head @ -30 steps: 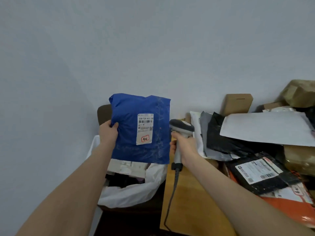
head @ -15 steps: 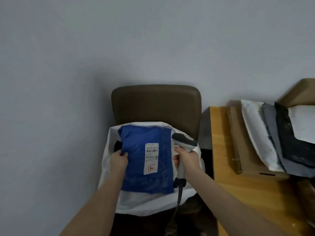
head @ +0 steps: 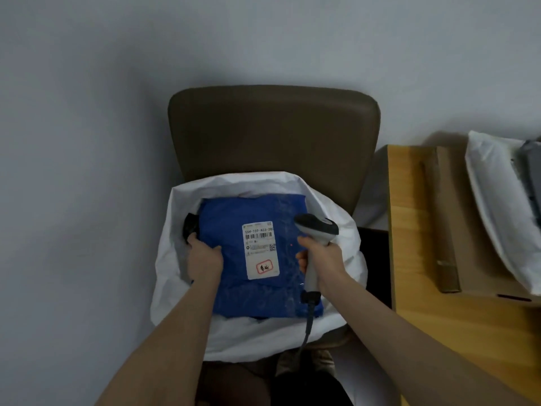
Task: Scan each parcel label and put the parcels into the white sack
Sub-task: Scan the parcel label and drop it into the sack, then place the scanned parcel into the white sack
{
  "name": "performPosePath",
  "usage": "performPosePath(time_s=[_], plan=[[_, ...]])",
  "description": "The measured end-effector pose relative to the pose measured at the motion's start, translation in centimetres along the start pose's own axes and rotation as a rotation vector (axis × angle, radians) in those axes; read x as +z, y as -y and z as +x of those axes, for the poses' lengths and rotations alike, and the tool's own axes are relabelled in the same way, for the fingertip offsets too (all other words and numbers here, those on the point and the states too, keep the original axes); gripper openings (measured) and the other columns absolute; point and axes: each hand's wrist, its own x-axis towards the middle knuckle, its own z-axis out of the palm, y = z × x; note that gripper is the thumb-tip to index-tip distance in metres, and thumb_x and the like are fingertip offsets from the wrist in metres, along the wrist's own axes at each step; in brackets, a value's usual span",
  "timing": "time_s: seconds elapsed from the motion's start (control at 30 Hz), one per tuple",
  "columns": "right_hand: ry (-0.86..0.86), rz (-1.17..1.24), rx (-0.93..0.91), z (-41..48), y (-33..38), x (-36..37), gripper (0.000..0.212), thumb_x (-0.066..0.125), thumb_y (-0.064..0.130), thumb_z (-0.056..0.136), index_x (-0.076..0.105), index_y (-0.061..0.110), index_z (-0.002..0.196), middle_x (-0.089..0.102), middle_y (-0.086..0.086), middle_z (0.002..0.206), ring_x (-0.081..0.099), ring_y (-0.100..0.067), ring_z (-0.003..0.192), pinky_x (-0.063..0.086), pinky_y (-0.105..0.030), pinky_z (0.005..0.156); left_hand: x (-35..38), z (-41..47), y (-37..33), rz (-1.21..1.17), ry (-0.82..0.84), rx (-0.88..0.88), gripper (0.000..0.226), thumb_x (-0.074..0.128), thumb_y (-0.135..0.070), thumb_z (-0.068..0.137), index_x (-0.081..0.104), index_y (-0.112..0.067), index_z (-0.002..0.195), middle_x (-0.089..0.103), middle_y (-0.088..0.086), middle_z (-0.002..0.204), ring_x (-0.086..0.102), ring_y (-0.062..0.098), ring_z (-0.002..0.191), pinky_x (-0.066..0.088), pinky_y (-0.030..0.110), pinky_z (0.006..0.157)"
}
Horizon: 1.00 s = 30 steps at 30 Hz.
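Note:
A blue parcel (head: 234,276) with a white label (head: 260,249) facing up lies in the mouth of the white sack (head: 254,338), which sits on a brown chair (head: 272,133). My left hand (head: 203,256) grips the parcel's left edge. Just right of the label, my right hand (head: 319,259) holds a grey corded barcode scanner (head: 317,230) by its handle, head pointing left over the parcel. A small red dot shows on the blue wrap beside the label. A dark parcel (head: 190,228) peeks out inside the sack at the left.
A wooden table (head: 439,317) stands to the right with a flat cardboard box (head: 456,230), a white mailer (head: 497,206) and a grey mailer (head: 531,162) stacked on it. A plain wall is behind the chair. The scanner's cable hangs down in front of the sack.
The blue parcel has come down from chest height in front of the wall into the sack's mouth. The view has turned left, away from the parcel pile on the table.

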Motion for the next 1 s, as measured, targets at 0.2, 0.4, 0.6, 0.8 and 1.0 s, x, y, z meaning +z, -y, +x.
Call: performPosePath(time_s=[0.2,0.4,0.6,0.8,1.0], plan=[[-0.008,0.051,0.025,-3.2,1.0,-2.1,0.024,0.070,0.026,0.088,0.062,0.004,0.093,0.063,-0.010,0.061,0.058,-0.015,0.050,0.052,-0.023,0.048,0.0,-4.2,-4.8,0.441,-0.026,0.320,0.069,0.063,-0.018,0.086,0.028,-0.013,0.146,0.028,0.016,0.147,0.031,0.034,0.132,0.033,0.045,0.104],[-0.047,0.099,0.016,-7.8,2.7,-6.1,0.029,0.070,0.028,0.087,0.065,0.000,0.086,0.064,-0.012,0.058,0.059,-0.019,0.050,0.052,-0.026,0.050,1.2,-10.6,-11.7,0.570,0.192,0.587,0.059,0.058,-0.018,0.090,0.033,-0.019,0.144,0.030,0.010,0.145,0.033,0.027,0.130,0.035,0.036,0.102],[-0.016,0.166,-0.018,-12.1,3.6,-13.2,0.024,0.069,0.023,0.088,0.059,0.001,0.092,0.059,-0.012,0.054,0.050,-0.020,0.043,0.045,-0.027,0.047,3.1,-18.5,-16.6,0.616,0.254,0.806,0.047,0.056,-0.014,0.091,0.045,-0.021,0.136,0.036,0.006,0.140,0.036,0.026,0.127,0.042,0.039,0.098],[-0.033,0.171,-0.111,-17.4,2.7,-24.1,0.024,0.070,0.022,0.089,0.058,0.001,0.090,0.055,-0.012,0.056,0.049,-0.019,0.042,0.043,-0.025,0.042,6.1,-30.2,-19.6,0.648,0.235,0.955,0.048,0.060,-0.017,0.090,0.044,-0.022,0.135,0.035,0.005,0.138,0.037,0.024,0.126,0.045,0.037,0.096],[-0.161,0.199,-0.219,-22.5,0.0,-38.0,0.025,0.071,0.024,0.087,0.059,0.002,0.084,0.058,-0.010,0.052,0.051,-0.019,0.043,0.044,-0.026,0.045,11.1,-44.7,-20.8,0.666,0.257,1.089,0.050,0.062,-0.022,0.090,0.044,-0.021,0.136,0.035,0.006,0.138,0.038,0.026,0.127,0.043,0.036,0.097]])
